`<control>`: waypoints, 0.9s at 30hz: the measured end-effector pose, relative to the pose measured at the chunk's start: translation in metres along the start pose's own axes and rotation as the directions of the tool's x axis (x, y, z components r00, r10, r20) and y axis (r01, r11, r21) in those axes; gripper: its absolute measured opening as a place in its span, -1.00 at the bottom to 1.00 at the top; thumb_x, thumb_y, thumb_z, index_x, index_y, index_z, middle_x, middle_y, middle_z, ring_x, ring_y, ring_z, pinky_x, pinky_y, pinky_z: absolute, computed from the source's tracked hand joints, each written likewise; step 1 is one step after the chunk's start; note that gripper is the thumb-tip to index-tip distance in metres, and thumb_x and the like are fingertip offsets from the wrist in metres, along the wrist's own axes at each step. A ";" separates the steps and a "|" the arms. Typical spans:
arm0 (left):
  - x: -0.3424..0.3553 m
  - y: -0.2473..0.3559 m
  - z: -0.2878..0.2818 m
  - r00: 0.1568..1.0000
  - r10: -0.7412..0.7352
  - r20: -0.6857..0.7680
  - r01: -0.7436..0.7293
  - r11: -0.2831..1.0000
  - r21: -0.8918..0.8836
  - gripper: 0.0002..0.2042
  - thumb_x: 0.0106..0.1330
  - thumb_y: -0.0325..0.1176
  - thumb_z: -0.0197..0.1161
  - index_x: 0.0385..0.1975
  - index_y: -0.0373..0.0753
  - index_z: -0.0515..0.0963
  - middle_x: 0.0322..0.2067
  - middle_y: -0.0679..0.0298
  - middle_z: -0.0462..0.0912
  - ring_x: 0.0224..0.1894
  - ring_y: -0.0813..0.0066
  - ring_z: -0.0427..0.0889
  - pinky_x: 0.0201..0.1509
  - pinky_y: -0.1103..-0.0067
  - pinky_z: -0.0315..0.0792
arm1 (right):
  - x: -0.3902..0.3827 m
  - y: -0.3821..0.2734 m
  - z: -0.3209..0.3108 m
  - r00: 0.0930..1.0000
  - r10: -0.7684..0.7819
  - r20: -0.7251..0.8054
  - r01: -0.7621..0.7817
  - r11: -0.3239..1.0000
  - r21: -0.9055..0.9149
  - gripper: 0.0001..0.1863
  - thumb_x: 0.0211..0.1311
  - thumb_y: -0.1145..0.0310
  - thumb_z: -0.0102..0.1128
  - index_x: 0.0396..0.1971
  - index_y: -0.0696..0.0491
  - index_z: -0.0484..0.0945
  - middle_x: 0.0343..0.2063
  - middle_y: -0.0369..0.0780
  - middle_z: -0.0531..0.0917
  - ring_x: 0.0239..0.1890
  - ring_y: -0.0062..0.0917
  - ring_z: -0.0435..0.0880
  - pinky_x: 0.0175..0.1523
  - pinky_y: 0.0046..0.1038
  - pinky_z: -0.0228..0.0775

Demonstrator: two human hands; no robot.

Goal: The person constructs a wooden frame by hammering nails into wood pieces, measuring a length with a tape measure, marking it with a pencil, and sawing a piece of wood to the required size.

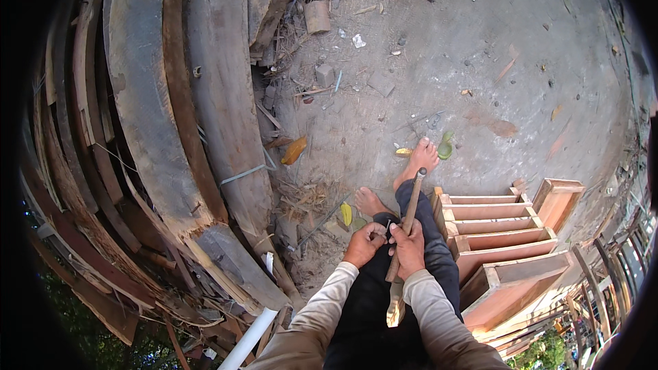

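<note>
My right hand is wrapped around the wooden handle of a hammer. Its small, round, grey end points away from me, and the handle's lower end sticks out below my palm. Close to my right thumb are small, dark, thin pieces, perhaps nails, too small to make out. My left hand is just left of the hammer, its fingers curled into a pinch; whatever they hold cannot be made out. Under the handle, between my thighs, shows a pale piece of wood.
Long, thick wooden beams and stacked boards fill the left side. At my right leg stands a slatted wooden frame with box-like ends. Wood scraps and a brick-like block lie on the concrete floor. A white pipe rises lower left.
</note>
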State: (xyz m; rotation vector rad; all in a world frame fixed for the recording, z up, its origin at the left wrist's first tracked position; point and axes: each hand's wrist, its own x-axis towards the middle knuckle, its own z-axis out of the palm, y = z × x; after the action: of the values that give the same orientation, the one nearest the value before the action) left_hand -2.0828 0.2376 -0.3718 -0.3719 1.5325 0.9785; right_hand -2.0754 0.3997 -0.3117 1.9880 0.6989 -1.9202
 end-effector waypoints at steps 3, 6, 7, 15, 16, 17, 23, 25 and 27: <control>-0.029 0.022 0.009 1.000 -0.010 -0.015 0.009 0.997 -0.079 -0.83 0.29 -0.58 0.28 -0.15 -0.34 0.54 -0.30 0.33 0.64 -0.29 0.61 0.62 -0.12 0.62 0.50 | -0.004 -0.015 0.001 1.000 0.019 0.010 -0.018 0.999 -0.052 -0.54 0.28 0.46 0.27 0.12 0.13 0.32 -0.36 -0.32 0.50 -0.49 -0.67 0.51 -0.51 -0.57 0.37; -0.041 0.056 0.017 0.999 0.011 -0.033 -0.015 0.992 -0.127 -0.85 0.29 -0.62 0.24 -0.17 -0.34 0.52 -0.30 0.31 0.64 -0.27 0.59 0.64 -0.10 0.62 0.50 | -0.008 -0.028 0.001 0.997 0.061 0.056 -0.057 0.996 -0.069 -0.57 0.27 0.49 0.26 0.10 0.13 0.34 -0.39 -0.31 0.50 -0.49 -0.68 0.51 -0.53 -0.56 0.34; -0.044 0.069 0.019 0.999 0.018 -0.036 -0.024 0.987 -0.162 -0.85 0.30 -0.64 0.22 -0.17 -0.34 0.52 -0.30 0.31 0.64 -0.26 0.58 0.65 -0.11 0.62 0.50 | -0.007 -0.032 0.000 0.994 0.063 0.089 -0.059 0.997 -0.053 -0.59 0.26 0.49 0.25 0.07 0.13 0.35 -0.40 -0.31 0.50 -0.49 -0.68 0.51 -0.54 -0.56 0.34; -0.045 0.132 0.032 0.995 -0.069 -0.077 0.051 0.973 -0.223 -0.87 0.34 -0.65 0.15 -0.16 -0.36 0.52 -0.28 0.26 0.66 -0.24 0.56 0.67 -0.07 0.58 0.54 | -0.020 -0.097 0.004 0.986 0.080 0.144 -0.053 0.981 -0.187 -0.66 0.21 0.49 0.26 -0.05 0.13 0.39 -0.39 -0.29 0.51 -0.54 -0.66 0.50 -0.54 -0.57 0.34; -0.045 0.140 0.034 0.992 -0.111 -0.068 0.088 0.958 -0.274 -0.87 0.35 -0.64 0.14 -0.15 -0.37 0.52 -0.28 0.26 0.67 -0.24 0.54 0.67 -0.06 0.57 0.54 | -0.017 -0.099 0.003 0.988 0.065 0.143 -0.037 0.981 -0.189 -0.66 0.20 0.49 0.27 -0.06 0.14 0.39 -0.39 -0.29 0.51 -0.53 -0.65 0.50 -0.54 -0.57 0.35; -0.045 0.143 0.035 0.991 -0.113 -0.074 0.089 0.957 -0.274 -0.87 0.35 -0.64 0.14 -0.15 -0.37 0.52 -0.28 0.26 0.67 -0.24 0.54 0.67 -0.06 0.57 0.54 | -0.018 -0.104 0.005 0.988 0.051 0.145 -0.022 0.981 -0.194 -0.66 0.19 0.48 0.27 -0.07 0.14 0.39 -0.40 -0.29 0.51 -0.53 -0.64 0.51 -0.54 -0.57 0.36; -0.046 0.168 0.046 0.990 0.012 -0.137 -0.033 0.988 -0.152 -0.85 0.34 -0.62 0.15 -0.14 -0.38 0.56 -0.26 0.24 0.68 -0.24 0.50 0.67 -0.08 0.55 0.54 | -0.020 -0.138 0.006 0.992 0.029 0.119 0.001 0.970 -0.242 -0.64 0.17 0.50 0.27 -0.05 0.16 0.38 -0.40 -0.27 0.51 -0.51 -0.62 0.54 -0.54 -0.57 0.39; -0.049 0.183 0.047 0.983 0.009 -0.185 0.001 0.998 0.055 -0.84 0.32 -0.60 0.15 -0.14 -0.38 0.56 -0.29 0.21 0.68 -0.25 0.49 0.66 -0.09 0.54 0.53 | -0.018 -0.144 0.003 0.992 0.030 0.124 -0.002 0.975 -0.222 -0.63 0.17 0.50 0.28 -0.05 0.16 0.38 -0.40 -0.27 0.51 -0.52 -0.62 0.54 -0.54 -0.56 0.39; -0.053 0.204 0.053 0.973 -0.013 -0.232 0.035 0.995 0.092 -0.84 0.29 -0.59 0.17 -0.16 -0.37 0.57 -0.30 0.17 0.68 -0.24 0.42 0.68 -0.09 0.52 0.53 | -0.016 -0.149 0.000 0.991 0.032 0.129 -0.005 0.979 -0.201 -0.62 0.17 0.50 0.28 -0.04 0.16 0.37 -0.40 -0.26 0.51 -0.52 -0.62 0.54 -0.54 -0.56 0.39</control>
State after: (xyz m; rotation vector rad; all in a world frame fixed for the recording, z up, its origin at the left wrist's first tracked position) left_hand -2.1822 0.3827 -0.2439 -0.4480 1.7741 0.8619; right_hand -2.1541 0.5221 -0.2771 1.7245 0.8007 -1.8687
